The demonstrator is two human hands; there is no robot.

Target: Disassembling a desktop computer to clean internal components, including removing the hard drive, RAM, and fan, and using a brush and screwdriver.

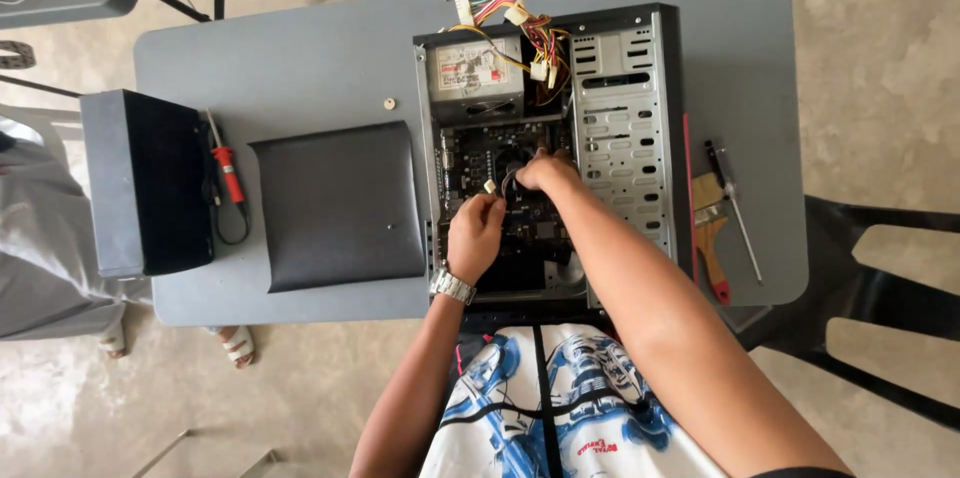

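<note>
An open desktop computer case (622,118) lies on its side on a grey table (300,68). Both my hands are inside it, over the dark motherboard (470,153). My left hand (475,234), with a metal watch on the wrist, is curled and pinches a small pale connector (490,186). My right hand (545,172) is closed on dark cables beside the cooler fan. At the far end of the case sits the power supply (474,68), with a bundle of coloured wires (520,33) spilling over it.
The case's black side panel (340,203) lies left of the case, near a small round part (389,104). Further left are a black box (150,183) and a red-handled tool (227,170). A paintbrush (708,228) and a screwdriver (735,208) lie on the right. A seated person (40,238) is at far left.
</note>
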